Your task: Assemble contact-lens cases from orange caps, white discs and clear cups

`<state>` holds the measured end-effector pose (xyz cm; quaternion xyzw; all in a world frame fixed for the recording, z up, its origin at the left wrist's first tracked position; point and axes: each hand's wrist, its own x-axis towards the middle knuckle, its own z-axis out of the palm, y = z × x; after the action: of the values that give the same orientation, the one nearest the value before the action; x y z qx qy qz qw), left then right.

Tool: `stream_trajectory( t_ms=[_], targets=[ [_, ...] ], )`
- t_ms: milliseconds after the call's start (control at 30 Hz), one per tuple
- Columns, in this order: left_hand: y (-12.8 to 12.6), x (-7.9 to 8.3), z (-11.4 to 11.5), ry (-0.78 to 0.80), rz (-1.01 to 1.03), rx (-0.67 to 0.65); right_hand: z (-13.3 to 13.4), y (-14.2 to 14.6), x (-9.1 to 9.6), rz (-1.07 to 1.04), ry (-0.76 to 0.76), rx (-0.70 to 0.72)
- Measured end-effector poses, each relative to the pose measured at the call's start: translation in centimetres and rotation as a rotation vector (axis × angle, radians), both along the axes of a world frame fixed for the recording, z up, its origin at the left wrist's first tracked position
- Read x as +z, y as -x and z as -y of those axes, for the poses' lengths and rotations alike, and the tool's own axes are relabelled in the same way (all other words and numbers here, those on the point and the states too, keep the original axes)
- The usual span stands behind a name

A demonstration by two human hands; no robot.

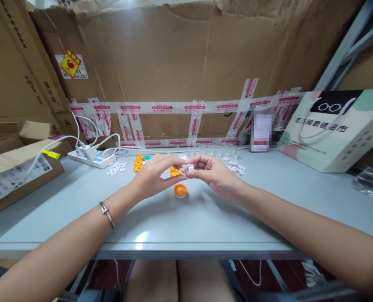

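My left hand (156,174) and my right hand (211,170) meet above the middle of the grey table (186,218). Between their pinched fingertips is a small white piece with dark dots (189,167); both hands grip it. An orange round cap (180,190) lies on the table just under my hands. Another orange piece (174,172) shows behind my left fingers. Further back sit more orange discs (138,162) and a teal one (147,158). A metal bangle (107,214) is on my left wrist.
A white power strip (92,158) with cables lies at the back left beside small white discs (115,167). Clear small parts (217,150) and white bits (236,167) lie back right. A printed box (334,126) stands right, a cardboard box (13,172) left. Cardboard walls surround the table.
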<state>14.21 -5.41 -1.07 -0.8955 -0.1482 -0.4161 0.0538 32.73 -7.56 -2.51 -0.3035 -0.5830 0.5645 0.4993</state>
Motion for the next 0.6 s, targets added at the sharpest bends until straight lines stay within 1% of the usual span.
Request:
stream_trajectory(
  t_ms=[67,167,333,600],
  targets=[
    [-0.09,0.01,-0.03,-0.002,-0.006,-0.043,0.06,0.03,0.08,-0.004,0.007,0.0],
    [-0.23,-0.07,-0.04,0.008,0.006,-0.059,0.14,0.03,0.11,-0.009,0.03,0.002],
    [-0.33,-0.23,0.05,0.038,0.006,-0.023,0.15,0.07,-0.03,-0.017,0.07,0.026],
    [-0.33,-0.05,0.07,0.068,0.039,0.036,0.28,0.25,0.22,-0.067,0.075,0.024]
  ],
)
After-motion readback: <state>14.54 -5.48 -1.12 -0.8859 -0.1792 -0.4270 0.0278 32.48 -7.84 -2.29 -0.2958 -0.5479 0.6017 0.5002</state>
